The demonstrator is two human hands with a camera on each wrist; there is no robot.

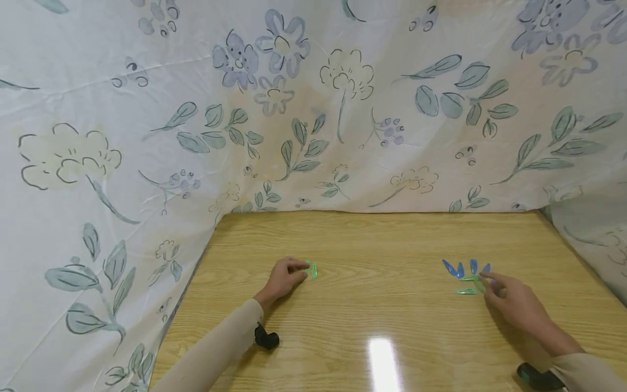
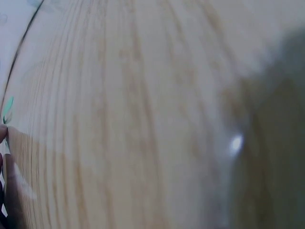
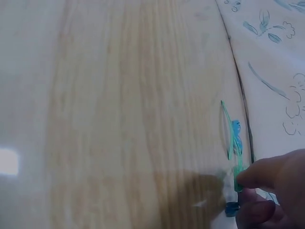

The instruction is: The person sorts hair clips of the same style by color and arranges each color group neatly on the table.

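My left hand (image 1: 286, 277) is low over the left part of the table, its thumb and index finger around a green hair clip (image 1: 307, 268). Just right of those fingertips lies a second green hair clip (image 1: 315, 270). On the right side, my right hand (image 1: 516, 302) pinches a green hair clip (image 3: 238, 179) between thumb and index finger. Two more green clips lie beside it, one of them this lower clip (image 1: 466, 291). Several blue hair clips (image 1: 460, 269) fan out behind them, partly covered by the right fingers. Only fingertips (image 2: 4, 132) show in the left wrist view.
The wooden table (image 1: 372, 245) fills the space between both hands. A flowered cloth (image 1: 313, 136) hangs along its back and sides. Dark wrist straps (image 1: 266, 337) sit under both sleeves, and a bright reflection shines near the table's front.
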